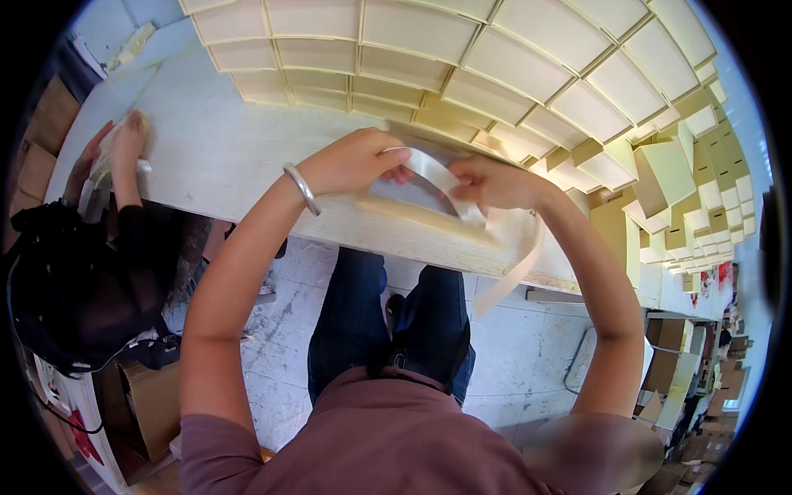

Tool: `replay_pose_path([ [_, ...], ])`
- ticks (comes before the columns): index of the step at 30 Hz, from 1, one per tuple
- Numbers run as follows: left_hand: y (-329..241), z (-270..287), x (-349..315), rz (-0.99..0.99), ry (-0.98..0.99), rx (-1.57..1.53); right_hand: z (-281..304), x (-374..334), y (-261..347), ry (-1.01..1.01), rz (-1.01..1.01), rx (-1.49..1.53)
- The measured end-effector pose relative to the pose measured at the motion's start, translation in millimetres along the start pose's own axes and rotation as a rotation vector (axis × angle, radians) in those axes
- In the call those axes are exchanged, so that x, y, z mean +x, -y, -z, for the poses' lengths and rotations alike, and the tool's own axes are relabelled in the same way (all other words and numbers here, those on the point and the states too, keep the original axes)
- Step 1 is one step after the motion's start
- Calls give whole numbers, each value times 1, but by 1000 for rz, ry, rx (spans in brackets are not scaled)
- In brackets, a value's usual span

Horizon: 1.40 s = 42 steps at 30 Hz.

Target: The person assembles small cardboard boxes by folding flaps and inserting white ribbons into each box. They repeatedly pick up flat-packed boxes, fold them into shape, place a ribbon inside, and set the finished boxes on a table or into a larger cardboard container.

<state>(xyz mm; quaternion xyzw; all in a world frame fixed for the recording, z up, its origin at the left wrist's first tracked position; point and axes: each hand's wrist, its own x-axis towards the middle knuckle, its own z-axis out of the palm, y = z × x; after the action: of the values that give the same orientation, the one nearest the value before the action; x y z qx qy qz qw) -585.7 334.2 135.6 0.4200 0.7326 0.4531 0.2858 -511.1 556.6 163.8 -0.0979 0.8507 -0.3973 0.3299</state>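
Observation:
A glossy white ribbon [435,173] is stretched in a curve between my two hands, above the work table. My left hand [363,161], with a silver bangle on its wrist, pinches one part of the ribbon between thumb and fingers. My right hand [499,183] has its fingers closed on the ribbon farther along. From there a loose tail hangs past the table's front edge. Directly below my hands lies a shallow cream box or lid [429,218] with a pale edge strip; my hands and the ribbon partly hide it.
Stacked cream boxes [417,33] form a wall along the back of the table [247,157]. More boxes [664,177] pile up at the right, some tilted. At the far left another person's hands [128,144] handle something pale. A cardboard carton [153,404] stands low at left.

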Motion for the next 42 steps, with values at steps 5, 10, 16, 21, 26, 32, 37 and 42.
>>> replay_pose_path([
  [5, 11, -1, 20, -87, 180, -103, -33, 15, 11, -339, 338, -67],
  [10, 10, 1, 11, -8, -15, -204, -35, 17, 10, -320, 120, 317],
  [16, 28, -38, -39, -431, -265, -420, -35, 22, -27, -222, 126, 306],
  [21, 56, -85, -60, -496, -549, -178, -43, 17, -3, -331, 74, -46],
  [26, 47, -92, -72, -459, -571, -124, -51, 12, -8, -491, 358, -573],
  [32, 45, -87, -74, -437, -548, -53, -52, 19, -8, -481, 475, -709],
  [37, 47, -84, -72, -430, -523, -112, -49, 21, -8, -445, 520, -732],
  [42, 54, -82, -68, -514, -470, -247, -42, 22, -8, -415, 554, -751],
])
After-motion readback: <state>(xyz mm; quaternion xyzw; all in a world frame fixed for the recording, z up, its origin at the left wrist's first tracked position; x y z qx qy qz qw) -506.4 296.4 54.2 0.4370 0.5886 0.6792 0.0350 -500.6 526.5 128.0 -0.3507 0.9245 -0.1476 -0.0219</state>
